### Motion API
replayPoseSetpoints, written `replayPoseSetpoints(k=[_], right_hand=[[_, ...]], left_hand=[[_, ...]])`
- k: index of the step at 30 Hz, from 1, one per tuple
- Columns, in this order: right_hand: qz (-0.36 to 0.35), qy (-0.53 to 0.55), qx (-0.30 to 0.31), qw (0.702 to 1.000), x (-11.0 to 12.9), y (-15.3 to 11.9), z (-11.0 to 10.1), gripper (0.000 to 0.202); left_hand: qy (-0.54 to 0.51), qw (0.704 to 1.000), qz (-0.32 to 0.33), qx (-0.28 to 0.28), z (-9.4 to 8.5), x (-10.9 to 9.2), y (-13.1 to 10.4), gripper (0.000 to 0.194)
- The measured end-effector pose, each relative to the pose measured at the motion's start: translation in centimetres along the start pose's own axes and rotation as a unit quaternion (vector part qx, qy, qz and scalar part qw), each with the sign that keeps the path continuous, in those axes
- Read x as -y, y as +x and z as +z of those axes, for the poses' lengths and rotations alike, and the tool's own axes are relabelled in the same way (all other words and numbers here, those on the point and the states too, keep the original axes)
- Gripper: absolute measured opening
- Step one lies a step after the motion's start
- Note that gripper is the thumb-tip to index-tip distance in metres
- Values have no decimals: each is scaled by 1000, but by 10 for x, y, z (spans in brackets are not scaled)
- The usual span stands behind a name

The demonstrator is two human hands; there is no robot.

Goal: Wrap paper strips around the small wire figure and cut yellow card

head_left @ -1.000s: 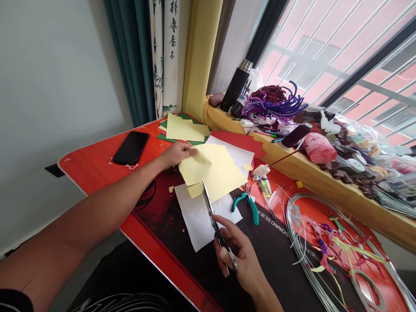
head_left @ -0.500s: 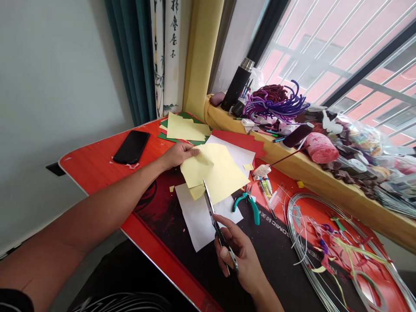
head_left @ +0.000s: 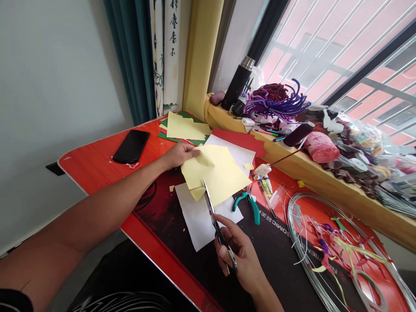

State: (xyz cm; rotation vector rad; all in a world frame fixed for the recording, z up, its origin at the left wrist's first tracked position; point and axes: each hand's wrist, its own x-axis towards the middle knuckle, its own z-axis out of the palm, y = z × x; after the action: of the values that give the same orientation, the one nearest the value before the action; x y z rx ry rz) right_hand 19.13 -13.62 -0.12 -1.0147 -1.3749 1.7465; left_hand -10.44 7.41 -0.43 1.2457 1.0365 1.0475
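My left hand [head_left: 180, 156] pinches the upper left edge of a yellow sheet of paper [head_left: 224, 175], thumb on top. My right hand [head_left: 238, 249] is closed round the handles of a pair of scissors [head_left: 209, 199]. The blades point away from me and sit at a cut in the sheet's lower left part, where a flap of paper hangs beside them. Under the yellow sheet lies a white sheet [head_left: 198, 229] on a dark desk mat [head_left: 182, 264]. Teal-handled pliers [head_left: 255, 210] rest just right of the papers.
A black phone [head_left: 131, 146] lies on the red table at left. Behind the work are more yellow paper [head_left: 185, 128] and red paper [head_left: 240, 141]. A wire coil [head_left: 295, 234] and scraps lie at right. The sill holds a thermos [head_left: 237, 84] and purple pipe cleaners [head_left: 276, 106].
The yellow sheet has shifted very slightly to the right. Both hands keep their hold, and the scissors are in nearly the same place.
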Motion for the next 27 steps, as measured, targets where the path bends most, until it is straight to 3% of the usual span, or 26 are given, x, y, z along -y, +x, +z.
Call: replayPoseSetpoints(k=[27], right_hand=[[19,0,-18,1000,4,1,2,74]], left_hand=[[28,999,4,-24,-2,3,2,61]])
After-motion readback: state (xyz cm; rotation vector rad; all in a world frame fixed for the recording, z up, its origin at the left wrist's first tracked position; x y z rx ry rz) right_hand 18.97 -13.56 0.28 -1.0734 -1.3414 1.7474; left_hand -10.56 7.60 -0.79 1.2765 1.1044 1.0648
